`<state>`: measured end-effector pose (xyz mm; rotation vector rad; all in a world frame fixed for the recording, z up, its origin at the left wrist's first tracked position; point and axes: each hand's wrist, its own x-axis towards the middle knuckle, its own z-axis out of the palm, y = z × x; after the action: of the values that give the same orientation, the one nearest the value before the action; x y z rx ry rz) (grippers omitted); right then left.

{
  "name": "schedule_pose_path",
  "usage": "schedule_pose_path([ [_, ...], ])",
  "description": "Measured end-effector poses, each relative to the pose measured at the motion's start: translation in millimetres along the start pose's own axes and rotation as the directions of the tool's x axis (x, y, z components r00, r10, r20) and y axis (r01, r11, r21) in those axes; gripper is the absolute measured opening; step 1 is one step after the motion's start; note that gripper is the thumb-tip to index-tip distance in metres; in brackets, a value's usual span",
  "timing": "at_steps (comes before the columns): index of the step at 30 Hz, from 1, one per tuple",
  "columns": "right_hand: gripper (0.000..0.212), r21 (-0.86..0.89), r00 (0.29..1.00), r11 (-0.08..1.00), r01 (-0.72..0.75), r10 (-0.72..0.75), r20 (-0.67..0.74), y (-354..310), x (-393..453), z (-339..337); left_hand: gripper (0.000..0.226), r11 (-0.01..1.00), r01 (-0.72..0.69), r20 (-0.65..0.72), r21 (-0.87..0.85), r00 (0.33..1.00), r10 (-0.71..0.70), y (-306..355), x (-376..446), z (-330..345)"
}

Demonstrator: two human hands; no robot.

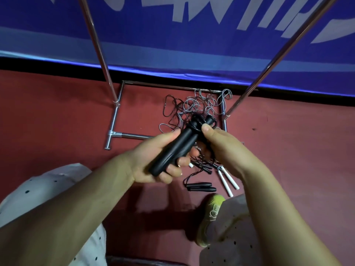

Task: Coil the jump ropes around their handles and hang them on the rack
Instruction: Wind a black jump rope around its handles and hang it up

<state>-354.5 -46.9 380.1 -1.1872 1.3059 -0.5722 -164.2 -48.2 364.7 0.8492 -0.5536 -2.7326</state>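
left hand (153, 160) grips two black handles (176, 148) mid-scene | right hand (221, 148) pinches their rope-wrapped tops | floor: two black handles (199, 186), two white handles (228, 179), tangled ropes (194, 108) at far rack (113, 123)

Blue banner (192, 45): white lettering cropped, unreadable.

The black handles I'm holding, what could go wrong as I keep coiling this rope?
The cord trails from the black handles into the tangled ropes on the floor, so winding may drag or knot the others. The right hand pinches only near the handle tops, so a loop could slip off. Loose white handles lie by your shoe: a possible trip.
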Motion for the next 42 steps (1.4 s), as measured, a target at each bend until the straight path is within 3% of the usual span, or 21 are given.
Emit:
schedule_pose_path([
  [4, 0.04, 0.002, 0.999, 1.0, 0.013, -0.013, 0.042, -2, 13, 12, 0.056, 0.99, -0.086, -0.246, 0.111, 0.963, 0.111, 12, -1, 1],
  [10, 0.049, -0.046, 0.999, 0.998, 0.033, -0.033, -0.005, -2, 25, 23, 0.036, 0.988, -0.097, -0.196, 0.118, 0.973, 0.119, 22, -12, -9],
  [15, 0.051, -0.257, 1.0, 0.966, 0.0, -0.006, -0.024, -7, 33, 36, 0.033, 0.931, -0.104, -0.426, 0.351, 0.867, 0.258, 27, -14, -16],
  [18, 0.067, -0.356, 0.997, 0.933, -0.05, 0.024, -0.079, -11, 37, 40, 0.037, 0.821, -0.036, -0.489, 0.57, 0.788, 0.374, 28, -16, -23],
  [20, 0.062, -0.329, 0.995, 0.941, -0.073, 0.046, -0.089, -11, 38, 40, 0.031, 0.718, 0.015, -0.464, 0.695, 0.773, 0.432, 29, -18, -26],
  [22, 0.056, -0.094, 0.986, 0.983, -0.158, 0.153, -0.06, -11, 38, 41, 0.03, 0.582, 0.106, -0.442, 0.806, 0.761, 0.474, 28, -19, -28],
  [24, 0.067, 0.222, 0.954, 0.928, -0.298, 0.294, 0.052, -12, 40, 37, 0.028, 0.448, 0.185, -0.423, 0.875, 0.744, 0.518, 27, -20, -28],
  [25, 0.071, 0.288, 0.946, 0.901, -0.325, 0.314, 0.085, -11, 41, 35, 0.027, 0.41, 0.196, -0.409, 0.891, 0.74, 0.534, 26, -20, -28],
  [32, 0.05, 0.095, 0.98, 0.976, -0.196, 0.198, -0.011, -1, 40, 45, 0.032, 0.277, 0.266, -0.381, 0.923, 0.722, 0.578, 24, -14, -26],
  [35, 0.042, 0.115, 0.991, 0.986, -0.122, 0.128, -0.047, -1, 41, 42, 0.033, 0.333, 0.259, -0.41, 0.907, 0.722, 0.557, 26, -13, -28],
  [37, 0.039, 0.133, 0.994, 0.989, -0.06, 0.072, -0.083, -2, 41, 41, 0.031, 0.559, 0.148, -0.443, 0.816, 0.781, 0.441, 27, -16, -26],
  [39, 0.038, 0.163, 0.993, 0.987, -0.006, 0.024, -0.112, -2, 41, 39, 0.044, 0.82, 0.079, -0.421, 0.568, 0.883, 0.207, 26, -19, -22],
  [42, 0.049, 0.162, 0.996, 0.987, 0.02, -0.005, -0.094, 1, 43, 34, 0.066, 0.937, 0.148, -0.261, 0.317, 0.963, -0.064, 21, -19, -21],
])
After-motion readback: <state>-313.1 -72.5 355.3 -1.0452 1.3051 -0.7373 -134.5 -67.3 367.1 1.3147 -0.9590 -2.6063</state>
